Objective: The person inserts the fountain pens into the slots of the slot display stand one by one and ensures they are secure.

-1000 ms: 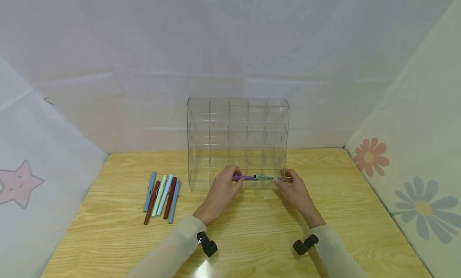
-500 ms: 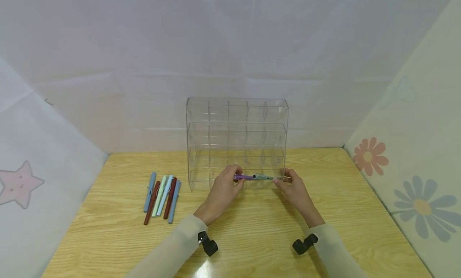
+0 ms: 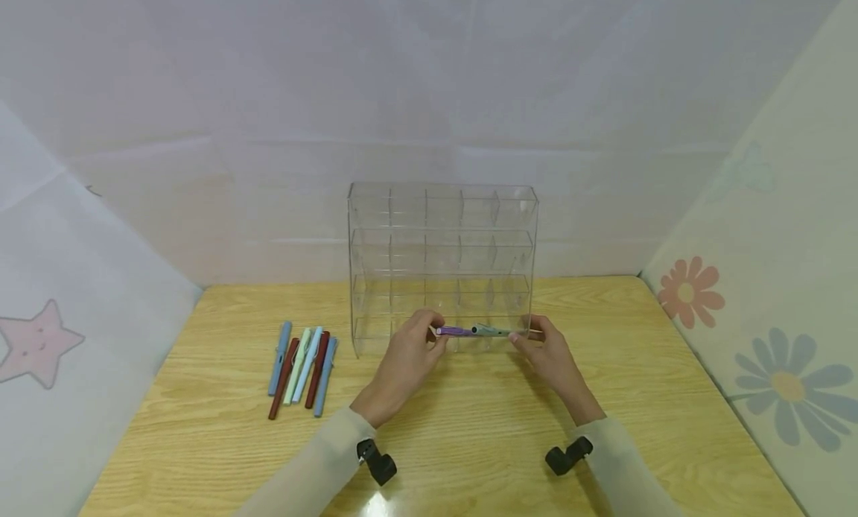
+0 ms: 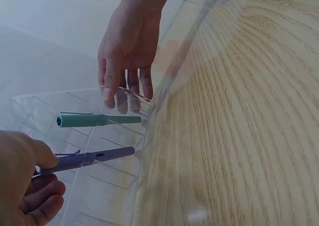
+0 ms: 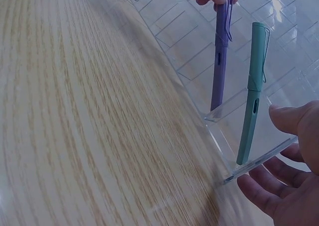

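A clear plastic display rack (image 3: 442,238) with tiered compartments stands upright on the table. In its lowest tier lean a purple pen (image 5: 219,61) and, to the right of it, a green pen (image 5: 254,71), both with caps and clips. My left hand (image 3: 405,357) pinches the capped end of the purple pen between thumb and fingers; in the left wrist view the thumb lies along the cap (image 4: 60,162). My right hand (image 3: 550,357) holds the rack's lower right side, thumb at the front and fingers round the outside of the side panel (image 5: 264,159).
Several capped pens lie side by side on the wooden table (image 3: 469,442) at the left: blue, dark red (image 3: 284,379), pale green (image 3: 297,368) and light blue (image 3: 308,364). A pale cloth backdrop (image 3: 429,77) rises behind the rack, with printed cloth at both sides.
My left hand has drawn back slightly to the left, so more of the purple pen's cap end shows. The right hand, the rack and the green pen stay in place.
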Demonstrator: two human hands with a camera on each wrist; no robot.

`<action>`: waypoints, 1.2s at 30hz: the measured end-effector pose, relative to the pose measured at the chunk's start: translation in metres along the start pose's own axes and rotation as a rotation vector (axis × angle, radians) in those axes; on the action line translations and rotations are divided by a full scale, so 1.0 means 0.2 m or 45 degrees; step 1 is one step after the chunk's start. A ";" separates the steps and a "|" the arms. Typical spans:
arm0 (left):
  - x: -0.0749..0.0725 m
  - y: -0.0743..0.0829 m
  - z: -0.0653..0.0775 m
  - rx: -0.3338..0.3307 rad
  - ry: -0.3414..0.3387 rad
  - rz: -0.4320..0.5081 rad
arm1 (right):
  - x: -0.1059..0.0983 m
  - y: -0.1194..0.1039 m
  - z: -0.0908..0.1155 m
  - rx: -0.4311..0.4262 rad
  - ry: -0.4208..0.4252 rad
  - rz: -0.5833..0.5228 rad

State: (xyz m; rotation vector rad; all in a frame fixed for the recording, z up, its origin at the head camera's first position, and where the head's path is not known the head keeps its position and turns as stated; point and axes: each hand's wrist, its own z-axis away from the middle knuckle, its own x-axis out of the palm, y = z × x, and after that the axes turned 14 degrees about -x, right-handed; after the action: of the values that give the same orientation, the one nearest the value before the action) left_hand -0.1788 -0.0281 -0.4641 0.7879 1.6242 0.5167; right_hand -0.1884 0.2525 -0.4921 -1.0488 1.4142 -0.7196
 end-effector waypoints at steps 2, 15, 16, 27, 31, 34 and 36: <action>-0.01 0.00 0.00 0.002 0.010 -0.005 | 0.00 0.00 0.00 0.004 0.004 0.003; 0.00 -0.01 -0.01 -0.005 0.000 0.039 | 0.01 0.01 0.00 -0.006 0.012 -0.016; 0.00 -0.01 -0.01 -0.010 -0.002 0.040 | 0.01 0.01 0.00 -0.006 0.011 -0.016; -0.01 -0.02 0.00 -0.057 -0.019 0.066 | 0.00 0.00 0.00 -0.004 0.015 0.017; -0.02 -0.03 0.01 -0.056 -0.024 0.070 | 0.00 0.00 0.00 0.004 0.018 0.011; -0.03 -0.03 0.02 -0.059 -0.027 0.066 | 0.00 -0.02 0.00 0.004 0.011 -0.004; -0.04 -0.02 0.02 -0.062 -0.027 0.066 | 0.00 -0.01 0.00 -0.004 0.010 -0.002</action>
State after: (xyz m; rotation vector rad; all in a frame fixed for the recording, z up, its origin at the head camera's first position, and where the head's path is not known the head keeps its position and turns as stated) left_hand -0.1746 -0.0373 -0.4632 0.7982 1.5691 0.5808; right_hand -0.1876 0.2516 -0.4908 -1.0510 1.4219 -0.7235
